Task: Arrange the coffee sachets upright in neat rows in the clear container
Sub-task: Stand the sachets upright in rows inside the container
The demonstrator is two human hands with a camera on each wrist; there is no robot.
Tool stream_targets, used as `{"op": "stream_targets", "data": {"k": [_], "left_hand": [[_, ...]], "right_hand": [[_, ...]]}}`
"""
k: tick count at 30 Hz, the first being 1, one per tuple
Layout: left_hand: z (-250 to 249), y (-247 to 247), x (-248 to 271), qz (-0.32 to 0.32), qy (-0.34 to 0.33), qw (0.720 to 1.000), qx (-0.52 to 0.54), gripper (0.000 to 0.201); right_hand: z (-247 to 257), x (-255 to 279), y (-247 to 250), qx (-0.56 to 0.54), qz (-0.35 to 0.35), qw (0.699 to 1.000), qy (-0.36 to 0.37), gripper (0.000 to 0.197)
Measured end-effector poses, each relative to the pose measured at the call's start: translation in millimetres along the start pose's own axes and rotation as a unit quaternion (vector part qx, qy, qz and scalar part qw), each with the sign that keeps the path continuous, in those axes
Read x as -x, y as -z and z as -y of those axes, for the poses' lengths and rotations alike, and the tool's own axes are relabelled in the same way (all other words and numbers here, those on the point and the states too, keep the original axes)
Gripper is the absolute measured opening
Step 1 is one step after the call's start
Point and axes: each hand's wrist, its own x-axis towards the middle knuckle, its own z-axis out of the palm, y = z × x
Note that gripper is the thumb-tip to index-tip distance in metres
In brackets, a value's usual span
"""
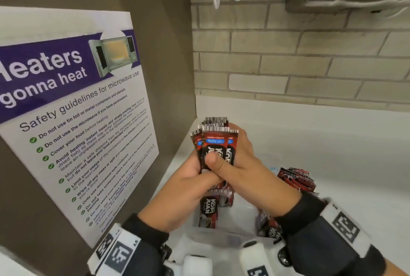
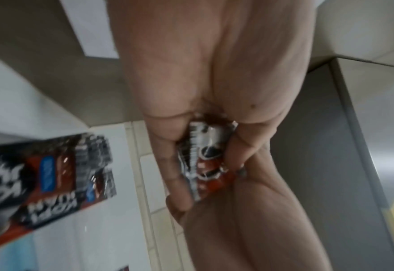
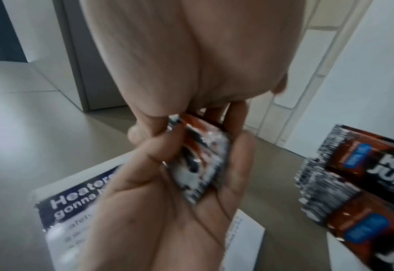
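- Both hands hold one bundle of coffee sachets (image 1: 218, 149) upright above the clear container (image 1: 224, 234), printed faces toward the head camera.
- The left hand (image 1: 188, 185) wraps the bundle's lower half; the right hand (image 1: 241, 165) closes on it from the other side, thumb pressed across the front sachet — both grips are full, holding the same bundle.
- The wrist views show the crimped bottom ends bunched unevenly between the fingers.
- The step in hand looks like squaring the bundle before it goes in.
- The container sits on the white table (image 1: 332, 142) just below the hands; a few sachets lean inside it, and a second stack (image 1: 296, 179) lies to the right — whether inside or beside the container I cannot tell.
- The next move likely calls for lowering the bundle straight down with ends level, then letting go without the sachets fanning or tipping.
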Motion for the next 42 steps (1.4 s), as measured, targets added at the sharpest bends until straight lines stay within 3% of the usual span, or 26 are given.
{"op": "stream_targets", "data": {"k": [4, 6, 10, 15, 18, 20, 22, 26, 35, 37, 39, 42], "left_hand": [[-2.9, 13.8, -5.9, -0.026, 0.008, 0.999, -0.038, 0.039], [-6.2, 18.0, -8.2, -0.007, 0.017, 0.997, -0.069, 0.042], [-10.2, 18.1, -10.3, 0.029, 0.001, 0.989, -0.144, 0.042], [-15.4, 29.7, -8.1, 0.079, 0.018, 0.996, -0.022, 0.046], [-10.3, 27.3, -7.9, 0.108, 0.037, 0.991, 0.077, 0.039], [-4.8, 20.1, -8.9, 0.085, 0.055, 0.990, 0.098, 0.030], [-1.1, 15.8, -10.9, 0.049, 0.074, 0.991, 0.099, 0.037], [3.4, 15.1, -11.8, 0.025, 0.078, 0.990, 0.114, 0.060], [9.8, 25.0, -5.6, -0.106, 0.056, 0.984, 0.129, 0.025], [11.3, 34.3, -3.4, -0.156, 0.038, 0.978, 0.131, 0.030], [12.7, 43.1, -1.3, -0.197, 0.022, 0.970, 0.141, 0.031], [13.7, 50.1, 1.4, -0.233, 0.006, 0.960, 0.155, 0.029]], "right_hand": [[15.0, -4.6, 25.8, -0.060, -0.006, 0.998, 0.023, 0.065], [25.0, -12.5, 40.5, 0.006, 0.036, 0.998, 0.045, 0.064], [42.1, -29.8, 44.8, 0.136, 0.124, 0.980, 0.081, 0.044], [46.6, -35.8, 47.7, 0.021, 0.200, 0.978, 0.057, 0.035], [44.3, -37.8, 45.4, 0.023, 0.195, 0.978, 0.066, 0.035], [39.2, -39.2, 43.5, 0.099, 0.156, 0.980, 0.075, 0.038], [33.6, -41.0, 44.0, 0.170, 0.093, 0.978, 0.075, 0.044], [24.6, -44.6, 43.2, 0.135, 0.019, 0.990, 0.026, 0.034], [15.9, -53.3, 65.0, 0.091, -0.035, 0.995, -0.015, 0.029], [14.4, -52.0, 73.9, 0.142, -0.017, 0.989, -0.032, 0.020], [10.4, -48.2, 74.8, 0.199, 0.054, 0.977, -0.055, 0.017], [-3.6, -42.1, 54.2, 0.312, 0.172, 0.930, -0.088, 0.019]]}}
